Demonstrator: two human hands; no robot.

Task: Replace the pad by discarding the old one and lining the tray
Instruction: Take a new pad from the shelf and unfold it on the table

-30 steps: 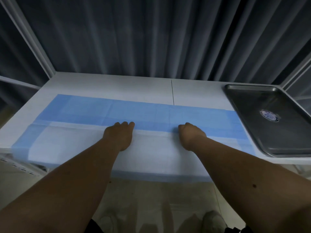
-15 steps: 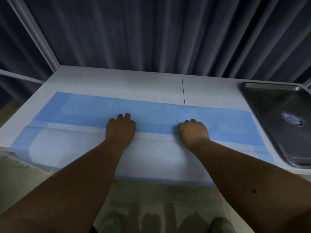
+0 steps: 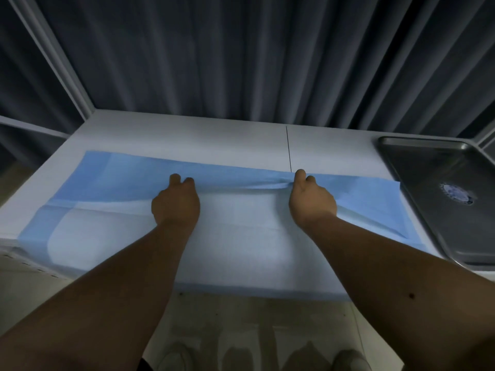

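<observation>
Your blue pad (image 3: 128, 180) lies spread on the white counter (image 3: 214, 137) directly in front of you, with its long axis going from left to right, across your body. Its near part hangs a little over the counter's front edge. The far blue part is folded over the white inner face, and this fold edge runs along the same left-to-right line.

The metal tray (image 3: 428, 183) that you must line stands at the right end of the counter. The right end of the pad lies just beside its rim; I cannot tell if it touches. So the tray lies to the right of both hands, and your right hand (image 3: 312, 202) is clearly the nearer one.

Both hands are on the fold edge, well apart from each other, near the middle of the pad. The right hand pinches the blue layer, and the sheet wrinkles and lifts a little there. Your left hand (image 3: 175, 204) has curled fingers on the same edge and seems also to grip it, though the contact is less plain. Both forearms reach straight forward, palms down.

I judge that the pad is not yet fully opened, and the tray is still bare.
</observation>
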